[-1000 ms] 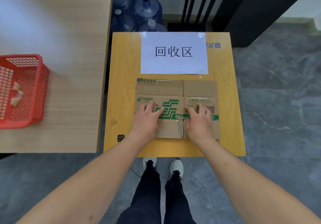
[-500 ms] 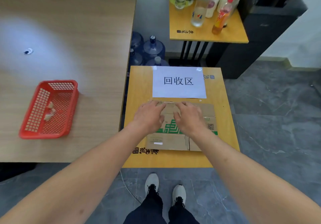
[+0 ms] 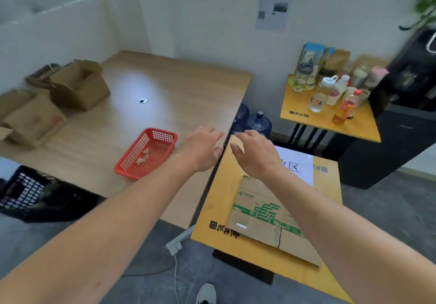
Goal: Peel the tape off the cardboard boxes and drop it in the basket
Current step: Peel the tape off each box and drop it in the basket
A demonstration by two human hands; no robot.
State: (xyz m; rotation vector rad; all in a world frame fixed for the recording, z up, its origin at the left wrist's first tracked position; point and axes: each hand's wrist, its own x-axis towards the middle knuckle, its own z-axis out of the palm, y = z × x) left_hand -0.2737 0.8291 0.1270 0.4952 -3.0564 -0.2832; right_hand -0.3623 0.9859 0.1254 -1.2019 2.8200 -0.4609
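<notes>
Now we see our two hands up in the air, side by side, with nothing in them. Our left hand (image 3: 203,149) is over the edge of the big wooden table (image 3: 165,86), and its fingers are out and loose. Our right hand (image 3: 253,154) is over the near corner of the small yellow table (image 3: 224,200), and its fingers are loose and a bit spread too.

Behind our right arm, a flat cardboard box (image 3: 262,216) with green marks lies on the yellow table. It is not touching our hands. We cannot tell if any tape is on it, because things look blurry. A white paper sign (image 3: 299,167) lies just past the box.

Left of our left hand, the red basket (image 3: 162,136) sits on the big table. Some small pale scraps (image 3: 142,157) lie inside it. More cardboard boxes (image 3: 77,86) stand far back on the left side of that table.

Far to the right, another yellow table (image 3: 330,117) holds some bottles (image 3: 320,97). Blue water jugs (image 3: 258,122) stand on the floor between the tables.
</notes>
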